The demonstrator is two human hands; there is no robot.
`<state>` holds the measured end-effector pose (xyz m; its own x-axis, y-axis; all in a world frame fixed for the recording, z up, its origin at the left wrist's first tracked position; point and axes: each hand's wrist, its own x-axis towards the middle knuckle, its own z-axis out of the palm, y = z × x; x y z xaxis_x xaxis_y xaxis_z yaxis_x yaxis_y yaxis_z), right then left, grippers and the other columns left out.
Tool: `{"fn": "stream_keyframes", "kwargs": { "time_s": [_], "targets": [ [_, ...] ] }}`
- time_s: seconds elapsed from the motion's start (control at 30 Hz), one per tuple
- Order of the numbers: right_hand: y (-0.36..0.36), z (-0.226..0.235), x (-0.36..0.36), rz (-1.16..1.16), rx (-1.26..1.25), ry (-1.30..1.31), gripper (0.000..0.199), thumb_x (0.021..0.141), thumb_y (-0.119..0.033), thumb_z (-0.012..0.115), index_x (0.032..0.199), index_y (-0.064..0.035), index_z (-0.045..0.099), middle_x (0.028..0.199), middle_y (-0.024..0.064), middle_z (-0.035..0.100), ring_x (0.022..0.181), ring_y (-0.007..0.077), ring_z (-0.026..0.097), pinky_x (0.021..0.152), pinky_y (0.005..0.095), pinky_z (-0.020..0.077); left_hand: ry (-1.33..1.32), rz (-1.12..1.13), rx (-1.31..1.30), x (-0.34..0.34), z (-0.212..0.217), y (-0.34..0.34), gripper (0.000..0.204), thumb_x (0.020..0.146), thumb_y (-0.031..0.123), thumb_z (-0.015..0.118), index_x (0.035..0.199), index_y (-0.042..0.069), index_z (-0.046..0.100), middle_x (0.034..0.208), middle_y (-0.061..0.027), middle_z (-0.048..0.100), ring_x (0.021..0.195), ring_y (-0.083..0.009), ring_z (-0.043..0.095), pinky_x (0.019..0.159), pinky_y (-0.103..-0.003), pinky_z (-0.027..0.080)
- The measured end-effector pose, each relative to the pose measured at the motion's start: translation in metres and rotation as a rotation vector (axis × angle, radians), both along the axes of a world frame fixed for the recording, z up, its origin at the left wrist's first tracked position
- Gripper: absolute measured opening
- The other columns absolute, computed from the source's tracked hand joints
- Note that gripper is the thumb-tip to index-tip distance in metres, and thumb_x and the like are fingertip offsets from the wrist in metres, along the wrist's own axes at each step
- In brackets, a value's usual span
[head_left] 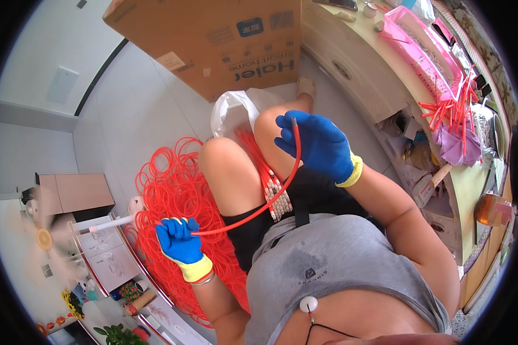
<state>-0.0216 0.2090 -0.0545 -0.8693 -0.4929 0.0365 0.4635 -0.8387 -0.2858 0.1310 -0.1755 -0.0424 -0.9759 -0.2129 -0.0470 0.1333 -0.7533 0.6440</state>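
We are holding one length of red tube (270, 198) between both gloved hands. The left hand (179, 240) is clenched around the lower end, low beside the left knee; the right hand (316, 144) is pinching the upper end, where a short grey tip is showing above the fingers (286, 133). The tube is bowing in a shallow arc across the lap.

Progress, judged from how things are lying: a bundle of cut red lengths with pale end pieces (270, 184) is resting between the knees, and it is reaching back toward the white plastic bag (233, 112). That looks like finished stock. A large loose heap of coiled red tubing (172, 190) is sitting on the floor to the left, so we are reading most of the material as still unworked. More red pieces (452, 109) are spilling from the pink tray (426, 52) on the counter to the right.

Room for moving: the counter edge (385, 75) is running close along the right side, near the right elbow. The cardboard box (213, 40) is closing off the space ahead, past the knees. The coil heap is filling the floor just beside the left hand. Open floor is showing only further left, toward the low cabinet (77, 192).
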Motion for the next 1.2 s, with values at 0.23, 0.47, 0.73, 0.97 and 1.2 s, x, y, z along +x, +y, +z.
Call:
{"fn": "stream_keyframes", "kwargs": {
  "time_s": [0.23,0.47,0.73,0.97,1.2],
  "targets": [
    [0.013,0.003,-0.001,0.133,0.316,0.046,0.042,0.104,-0.024,0.059,0.136,0.0026,0.059,0.137,0.0198,0.062,0.123,0.0308,0.062,0.111,0.0455,0.0445,0.019,0.017,0.107,0.007,-0.010,0.007,0.039,0.107,0.032,0.049,0.074,0.014,0.038,0.064,0.0016,0.032,0.054,-0.0126,0.027,0.063,-0.035,0.037],
    [0.014,0.009,-0.005,0.294,0.140,0.318,0.035,0.108,-0.032,0.051,0.111,-0.0002,0.064,0.109,0.0155,0.066,0.083,0.0253,0.059,0.086,0.0404,0.0494,0.090,-0.043,-0.107,0.001,0.019,0.031,0.043,0.107,0.036,0.049,0.072,0.012,0.039,0.062,-0.0008,0.035,0.055,-0.0136,0.029,0.064,-0.035,0.039],
    [0.047,0.069,0.016,0.369,0.314,0.545,0.048,0.099,-0.037,0.065,0.101,0.0105,0.073,0.096,0.0223,0.072,0.074,0.0305,0.065,0.070,0.0453,0.0517,0.390,-0.320,-0.211,0.006,0.067,0.026,0.046,0.102,0.041,0.061,0.069,0.012,0.047,0.055,-0.0002,0.048,0.040,-0.0143,0.045,0.036,-0.029,0.032],
    [0.031,0.074,0.020,0.352,0.096,0.809,0.030,0.096,-0.021,0.070,0.103,0.0075,0.070,0.088,0.0209,0.073,0.083,0.0407,0.069,0.079,0.0532,0.0549,0.546,-0.422,-0.459,0.007,0.095,0.031,0.033,0.085,0.025,0.074,0.076,-0.006,0.073,0.064,-0.0152,0.063,0.052,-0.0294,0.059,0.049,-0.042,0.049],
    [0.010,0.106,0.032,0.203,0.913,1.489,0.033,0.089,-0.020,0.073,0.115,-0.0006,0.069,0.106,0.0154,0.072,0.092,0.0366,0.069,0.082,0.0430,0.0553,0.141,-0.424,-1.384,0.017,0.123,0.088,0.028,0.069,0.012,0.084,0.095,0.003,0.076,0.084,-0.0114,0.071,0.076,-0.0337,0.065,0.068,-0.042,0.051]
  ]
}}
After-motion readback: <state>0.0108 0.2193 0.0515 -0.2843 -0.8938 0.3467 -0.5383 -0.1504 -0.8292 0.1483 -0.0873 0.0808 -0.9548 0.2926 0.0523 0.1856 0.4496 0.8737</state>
